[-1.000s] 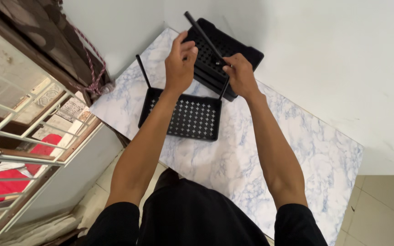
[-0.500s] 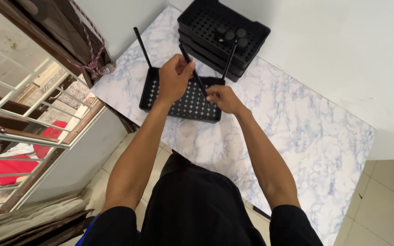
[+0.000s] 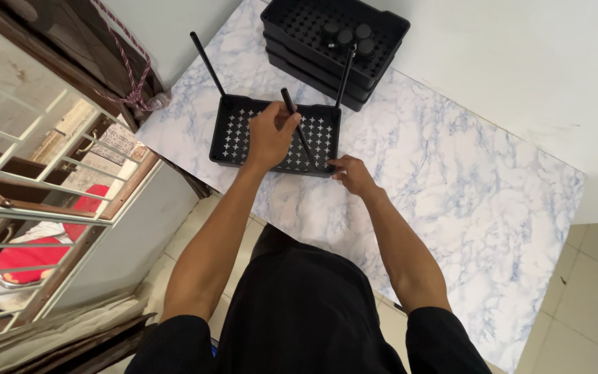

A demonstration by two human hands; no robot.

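A black perforated tray (image 3: pixel 237 135) lies on the marble-patterned table (image 3: pixel 444 180), with black rods standing at its far left corner (image 3: pixel 207 64) and far right corner (image 3: pixel 345 75). My left hand (image 3: pixel 269 135) is over the tray and grips a third black rod (image 3: pixel 300 134), whose lower end reaches the tray's near right corner. My right hand (image 3: pixel 351 174) rests on the table with its fingertips at that same corner of the tray.
A stack of black trays (image 3: pixel 333 48) with a few small black caps (image 3: pixel 346 34) on top stands at the table's far edge by the white wall. A window grille (image 3: pixel 29 173) is at the left. Tiled floor shows at the right.
Both hands came back from the stacked trays to the single tray. My left hand now holds a rod down at the near right corner, and my right hand has dropped to that corner.
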